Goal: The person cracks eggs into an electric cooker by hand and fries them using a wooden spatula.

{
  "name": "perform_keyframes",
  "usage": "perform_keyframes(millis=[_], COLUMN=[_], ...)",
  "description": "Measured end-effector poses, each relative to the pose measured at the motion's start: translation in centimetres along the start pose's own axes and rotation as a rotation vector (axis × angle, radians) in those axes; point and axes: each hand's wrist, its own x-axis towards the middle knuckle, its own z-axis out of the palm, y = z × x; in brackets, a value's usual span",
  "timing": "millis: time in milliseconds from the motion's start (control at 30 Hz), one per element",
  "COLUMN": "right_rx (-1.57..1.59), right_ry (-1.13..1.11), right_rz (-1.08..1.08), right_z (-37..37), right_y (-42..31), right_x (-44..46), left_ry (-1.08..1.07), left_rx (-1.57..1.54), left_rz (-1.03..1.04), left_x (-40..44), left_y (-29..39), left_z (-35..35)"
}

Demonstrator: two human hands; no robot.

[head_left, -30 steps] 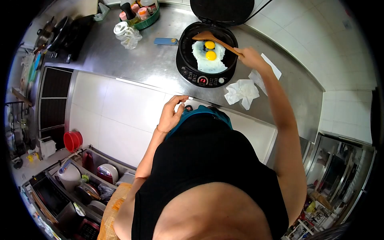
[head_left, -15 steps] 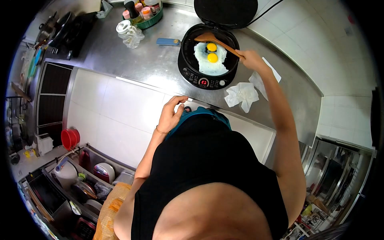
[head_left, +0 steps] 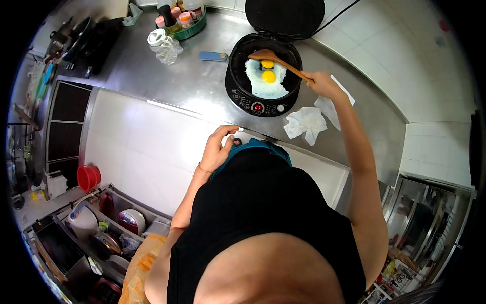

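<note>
My right hand [head_left: 324, 84] is closed around the handle of a wooden spatula [head_left: 283, 64]. The spatula's broad head lies over the top edge of the fried eggs [head_left: 267, 89], beside the upper of two yellow yolks. The whites are mostly set and joined in one piece inside the black round electric pan [head_left: 240, 76]. Its lid [head_left: 285, 16] stands raised behind, and red digits glow on the front panel. My left hand [head_left: 217, 148] hovers before the counter edge, loosely bent, with thumb and fingers apart and nothing in it.
Crumpled white paper towels [head_left: 306, 124] lie right of the pan on the steel counter [head_left: 197, 81]. To its left are a blue-handled tool [head_left: 213, 56], a white-lidded jar in plastic [head_left: 164, 44] and a green tray [head_left: 195, 29] of bottles. A black cord runs from behind the lid.
The spatula's head has shifted slightly right and down, closer to the upper yolk, and my right hand has moved a little with it. My left hand stays about where it was.
</note>
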Motion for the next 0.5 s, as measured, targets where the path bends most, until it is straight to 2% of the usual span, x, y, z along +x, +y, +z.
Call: perform_keyframes(millis=[33,133,233,333,500], right_rx=[0.014,0.254,0.558,0.828,0.898], right_ry=[-0.03,0.052,-0.082,-0.141,-0.18], right_rz=[0.022,-0.141,0.12,0.155,0.161], right_z=[-0.3,1.4,-0.5,-1.8,-3.3], right_y=[-0.1,4.7,6.5,8.5,11.9], right_x=[-0.8,-0.3,-0.9,-1.9,-4.3], left_ry=[0.009,0.001,-0.006,-0.014,-0.028], left_rx=[0.006,0.024,0.019,0.02,0.036], left_rz=[0.004,0.0,0.003,0.0,-0.003], left_x=[0.0,-0.2,-0.1,-0.1,0.3], left_y=[-0.3,-0.9,-1.1,-1.0,-0.7], left_z=[-0.1,-0.2,-0.1,-0.1,-0.4])
